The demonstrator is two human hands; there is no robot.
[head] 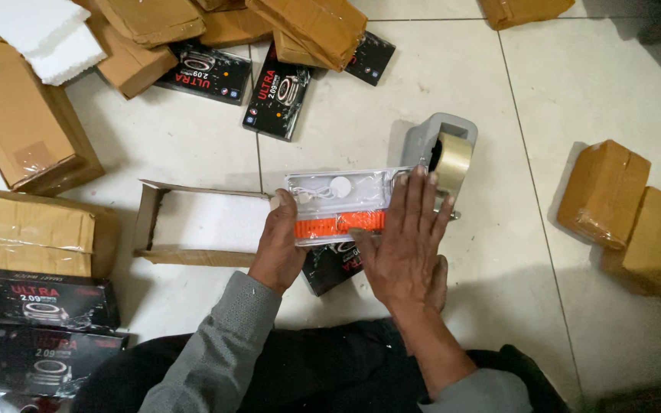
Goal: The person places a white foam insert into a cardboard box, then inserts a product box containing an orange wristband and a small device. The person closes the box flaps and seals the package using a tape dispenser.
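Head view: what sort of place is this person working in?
Probably a home or small-shop packing spot on a tiled floor. Taped brown parcels lie around, black product boxes are stacked nearby, and a tape dispenser sits beside the hands, which hold a clear tray.

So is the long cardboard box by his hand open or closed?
Open: the cardboard box lies with its top uncovered, white foam showing inside.

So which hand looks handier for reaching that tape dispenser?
Probably the right hand: its fingertips lie on the clear tray right beside the grey tape dispenser. The left hand grips the tray's far end.
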